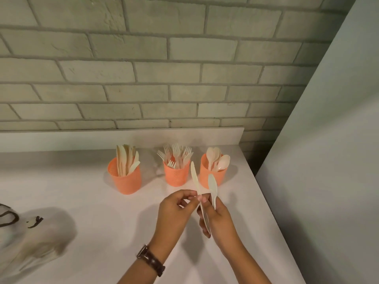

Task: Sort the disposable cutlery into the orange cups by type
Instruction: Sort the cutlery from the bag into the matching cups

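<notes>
currently left hand (176,210) pinches a knife (194,178), right hand (217,219) grips a spoon (212,184).

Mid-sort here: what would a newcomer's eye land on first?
Three orange cups stand in a row before the brick wall: the left cup holds knives, the middle cup forks, the right cup spoons. In front of them, above the white counter, the left hand pinches a knife while the right hand holds a spoon, both pieces pointing up.
</notes>
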Tool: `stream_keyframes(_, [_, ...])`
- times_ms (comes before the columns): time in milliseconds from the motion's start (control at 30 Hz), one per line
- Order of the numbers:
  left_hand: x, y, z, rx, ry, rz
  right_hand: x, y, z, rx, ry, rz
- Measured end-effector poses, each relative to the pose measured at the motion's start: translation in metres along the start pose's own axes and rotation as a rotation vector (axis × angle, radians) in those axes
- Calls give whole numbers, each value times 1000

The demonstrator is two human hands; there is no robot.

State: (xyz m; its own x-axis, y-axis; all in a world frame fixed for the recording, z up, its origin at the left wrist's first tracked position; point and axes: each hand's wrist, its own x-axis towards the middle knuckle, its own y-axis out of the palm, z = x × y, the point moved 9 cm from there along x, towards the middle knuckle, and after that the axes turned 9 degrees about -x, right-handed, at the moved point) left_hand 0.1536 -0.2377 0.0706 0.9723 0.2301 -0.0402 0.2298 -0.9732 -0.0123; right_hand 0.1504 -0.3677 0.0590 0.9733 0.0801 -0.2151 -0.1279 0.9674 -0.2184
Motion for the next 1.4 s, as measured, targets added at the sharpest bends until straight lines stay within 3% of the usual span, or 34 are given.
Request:
stream_keyframes(133, [-7, -23, 6, -114, -51, -77, -5, 15, 0, -45, -24, 57])
stream_keyframes(233, [-1, -63, -9, -181, -6, -235, -5, 5, -6, -76, -10, -55])
stream_keyframes(367, [27, -138, -46, -87, 175, -495, -6, -13, -12, -84, -10, -157])
stream_keyframes(500, [55, -194, -68, 129, 276, -669, -6, -17, -21, 22, 22, -121])
stream_keyframes(600, [85, -208, -45, 295, 170, -641, -4, -23, -16, -17, -63, -148])
stream_keyframes(700, [105, -208, -3, 530, -18, -531, 0, -34, 2, -236, -210, -220])
stream_keyframes(800, [103, -207, 18, 616, -110, -468, 7, -45, 24, -247, -236, -244])
stream_keyframes(900, [86, -200, 6, 617, -8, -488, 24, -66, 60, -245, -317, -353])
stream_keyframes(1067, [41, -172, -13, 510, 144, -380, 74, -91, 87, -281, -343, -511])
stream_keyframes(1267, [-12, -175, -22, 440, 150, -333, 122, -85, 37, -408, -128, -448])
stream_keyframes(1400, [-38, -215, -40, 459, 196, -402, 93, -74, 40, -368, -180, -471])
